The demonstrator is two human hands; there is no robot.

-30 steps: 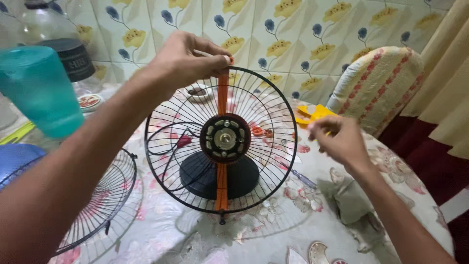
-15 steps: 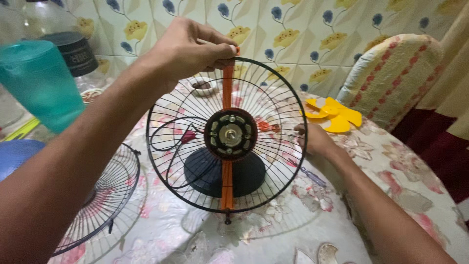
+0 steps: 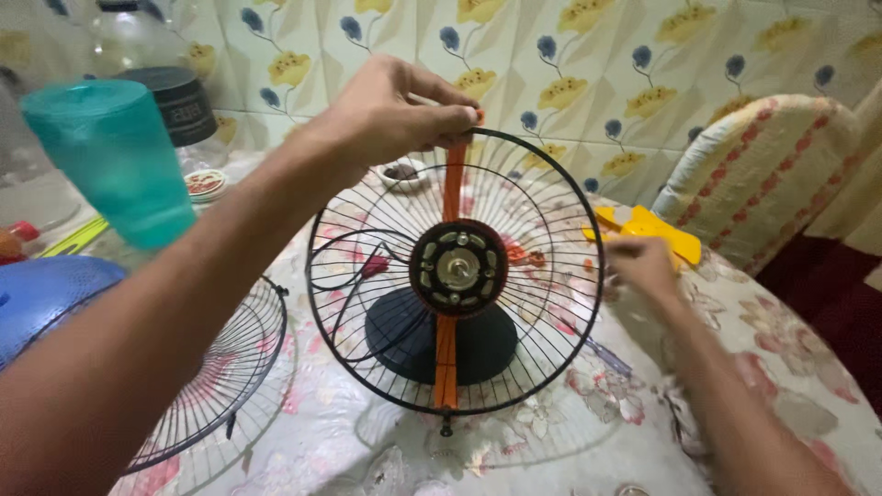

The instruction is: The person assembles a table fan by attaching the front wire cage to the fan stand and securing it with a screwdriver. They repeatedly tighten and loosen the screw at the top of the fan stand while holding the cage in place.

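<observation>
A: What has changed around the fan guard (image 3: 457, 276)?

B: The right hand (image 3: 640, 266) has moved. Half a second ago it lay low against the guard's right rim; now it sits a little higher and further right of the rim, just below the yellow blade (image 3: 654, 233). It is blurred, so whether it is touching the blade, or how far open it is, cannot be told.

A: And the left hand (image 3: 397, 115)?

B: Unchanged in its job. It stays pinched shut on the top of the guard, thumb and fingers closed where the orange strip (image 3: 449, 276) meets the rim. That keeps the guard upright on the tabletop (image 3: 570, 432), over its dark base (image 3: 441, 340).

A: What does that mean for the work?

B: Likely the guard is being steadied by one hand while the other goes for the blade, which lies right of the guard and apart from the bare motor hub (image 3: 457, 268).

A: Anything else differ?

B: The view has swung slightly. The teal cup (image 3: 115, 161) left of the guard and the second guard (image 3: 220, 377) lying flat at lower left sit further right in the frame, but they keep their places relative to the upright guard
</observation>
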